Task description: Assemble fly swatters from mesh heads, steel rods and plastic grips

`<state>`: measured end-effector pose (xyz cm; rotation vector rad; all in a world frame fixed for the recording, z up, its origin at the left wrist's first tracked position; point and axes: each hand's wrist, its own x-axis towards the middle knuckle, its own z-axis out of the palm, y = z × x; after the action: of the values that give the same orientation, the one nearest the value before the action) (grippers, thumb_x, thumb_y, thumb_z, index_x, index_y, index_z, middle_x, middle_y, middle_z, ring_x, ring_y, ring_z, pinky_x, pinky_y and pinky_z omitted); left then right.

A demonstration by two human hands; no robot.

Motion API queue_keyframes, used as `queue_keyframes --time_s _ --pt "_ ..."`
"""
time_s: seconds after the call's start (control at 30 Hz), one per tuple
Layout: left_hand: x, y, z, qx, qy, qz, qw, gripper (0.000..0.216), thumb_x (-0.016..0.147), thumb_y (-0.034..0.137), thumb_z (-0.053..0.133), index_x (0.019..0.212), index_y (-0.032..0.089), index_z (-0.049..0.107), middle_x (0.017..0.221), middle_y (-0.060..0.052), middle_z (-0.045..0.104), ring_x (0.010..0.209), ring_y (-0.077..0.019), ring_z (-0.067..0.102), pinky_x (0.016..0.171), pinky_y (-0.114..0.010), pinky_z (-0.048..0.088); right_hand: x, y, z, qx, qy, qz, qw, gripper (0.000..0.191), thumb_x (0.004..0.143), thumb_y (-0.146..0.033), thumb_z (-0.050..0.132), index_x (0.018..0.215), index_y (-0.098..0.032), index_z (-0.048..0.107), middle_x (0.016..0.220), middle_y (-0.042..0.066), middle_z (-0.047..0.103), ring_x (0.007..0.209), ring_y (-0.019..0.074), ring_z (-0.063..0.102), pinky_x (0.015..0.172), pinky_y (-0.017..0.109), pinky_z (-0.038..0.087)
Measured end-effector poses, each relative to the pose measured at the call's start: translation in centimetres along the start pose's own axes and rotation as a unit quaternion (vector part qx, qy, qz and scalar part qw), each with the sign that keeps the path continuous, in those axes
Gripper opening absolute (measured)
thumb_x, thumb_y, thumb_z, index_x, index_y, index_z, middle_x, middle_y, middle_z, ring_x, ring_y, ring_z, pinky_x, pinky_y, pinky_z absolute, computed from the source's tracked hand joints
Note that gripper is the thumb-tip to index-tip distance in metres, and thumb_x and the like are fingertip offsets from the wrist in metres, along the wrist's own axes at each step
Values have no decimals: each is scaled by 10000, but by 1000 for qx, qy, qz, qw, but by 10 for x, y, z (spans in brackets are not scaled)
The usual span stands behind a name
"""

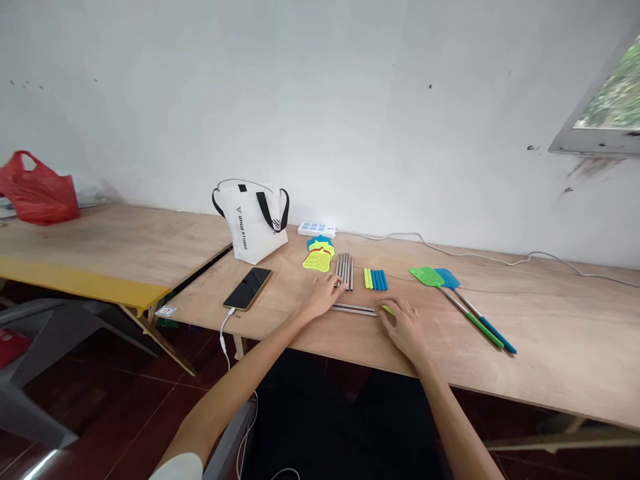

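Observation:
My left hand (324,296) lies palm down with its fingers bent at the lower ends of a row of metal tubes (345,267). Its fingertips seem closed on a tube, partly hidden. Two more metal tubes (356,309) lie crosswise between my hands, their left ends beside that hand. Under the curled fingers of my right hand (404,325) a yellow handle sleeve (387,309) shows, near the tubes' right ends. Just beyond, yellow and blue handle sleeves (376,279) lie side by side. Yellow and blue fly swatter heads (318,257) are stacked behind my left hand.
Two finished fly swatters, green (426,276) and blue (447,278), lie at the right. A phone (249,288) with a cable, a white bag (253,227) and a power strip (317,229) occupy the left and back. A red plastic bag (40,190) sits on the neighbouring table.

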<state>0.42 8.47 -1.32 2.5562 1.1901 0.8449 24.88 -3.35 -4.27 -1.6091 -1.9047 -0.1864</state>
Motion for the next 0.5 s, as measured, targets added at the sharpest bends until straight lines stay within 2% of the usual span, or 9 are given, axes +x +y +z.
queue_keyframes --time_s 0.1,0.17,0.23,0.37,0.5 --pt "20 -34 -2 65 79 -114 988 292 1026 423 463 1150 195 597 1192 -118 620 1170 -280 567 1010 -408 438 1 -22 2 -1 -22 -61 998 342 1010 -285 448 1310 -273 612 1348 75 645 1255 248 578 1093 508 395" --pt "30 -53 -2 100 93 -158 978 378 984 449 534 1251 182 557 1272 -148 580 1207 -310 547 1012 -418 433 1 -34 4 -3 -30 -95 995 377 1014 -252 432 1355 -281 589 1382 64 638 1288 235 570 1174 536 323" --pt "40 -65 -2 133 96 -179 970 535 928 532 598 1319 176 513 1330 -170 551 1244 -342 520 1039 -440 411 1 -41 6 -2 -36 -109 993 389 1016 -223 414 1355 -288 593 1359 52 656 1265 223 592 1196 544 310" --pt "62 -71 6 167 102 -215 957 806 818 714 631 1351 133 463 1321 -221 556 1253 -406 498 1061 -525 370 2 -44 4 6 -41 -99 994 379 1018 -214 421 1338 -292 608 1339 46 664 1235 220 607 1154 506 395" --pt "83 -69 16 164 94 -261 947 892 763 710 683 1336 79 423 1313 -276 556 1239 -443 500 1036 -566 355 2 -44 1 15 -57 -94 994 361 1025 -212 425 1318 -284 624 1301 48 678 1210 224 614 1113 480 436"
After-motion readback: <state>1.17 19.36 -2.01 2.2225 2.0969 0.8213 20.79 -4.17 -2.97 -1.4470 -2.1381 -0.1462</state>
